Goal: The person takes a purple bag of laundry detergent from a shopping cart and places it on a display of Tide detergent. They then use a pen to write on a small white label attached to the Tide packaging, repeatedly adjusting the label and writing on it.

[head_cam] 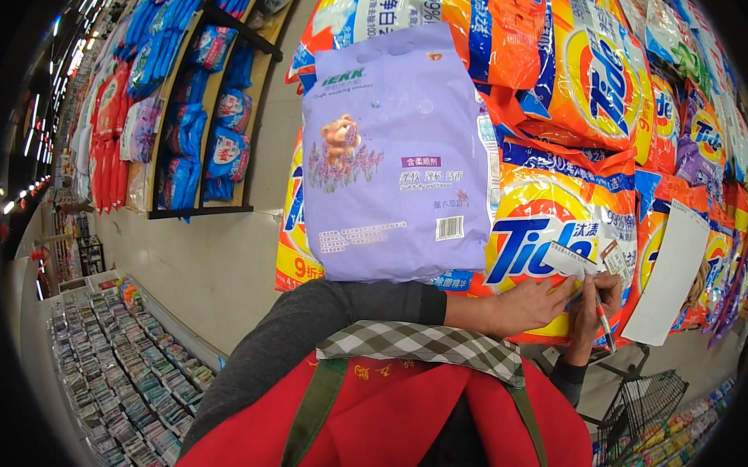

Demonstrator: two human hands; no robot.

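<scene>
In my right hand (594, 303) is a pen (604, 322), its tip at a small paper slip (569, 261) lying over an orange Tide detergent bag (536, 202). My left hand (535, 306) rests on that bag, fingertips at the slip's lower edge; whether they pinch it is hard to tell. A second small tag (614, 260) sits just beyond the right hand. To the left, a large lilac washing powder bag (387, 203) lies across the Tide bags beside my left forearm. A long white paper strip (669, 274) rests on the bags at the right.
More Tide bags (593, 74) are piled behind. A shelf (201, 214) with blue and red packs stands at the upper left, and a rack of small packaged goods (116, 373) at the lower left. At the lower right is a wire shopping cart (636, 409).
</scene>
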